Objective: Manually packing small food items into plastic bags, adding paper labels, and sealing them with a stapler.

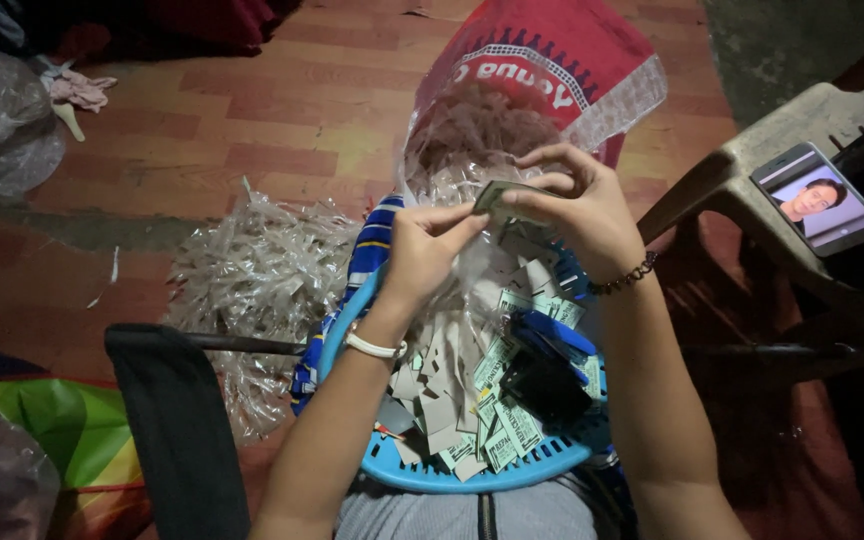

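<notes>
A small greenish card (500, 193) is being pinched between both hands above a blue plastic basket (472, 473) that is resting on the person's lap. The left hand (422, 250) is being held with its fingers (460, 226) closed on the card's near edge, while the right hand (577, 205) is being curled over the top, its fingers (542, 186) gripping the card's far end.

The basket is being filled almost to its rim with paper cards (497, 425) — pale grey ones on the left, green printed ones toward the middle and right — and a dark blue and black object (542, 365) is lying on top of them; what it is cannot be told. Just beyond the hands, a large red and clear plastic bag (552, 75) is standing open, with thin clear wrappers packed inside it.

A loose heap of the same clear wrappers (262, 275) is being spread over the reddish floor (282, 110) to the left of the basket, touching its edge. A black chair back (177, 425) is crowding the near left, and a beige plastic chair (752, 190) — carrying a phone (817, 198) with a lit screen — is closing off the right side. Open floor is being left only at the far left, beyond the heap.
</notes>
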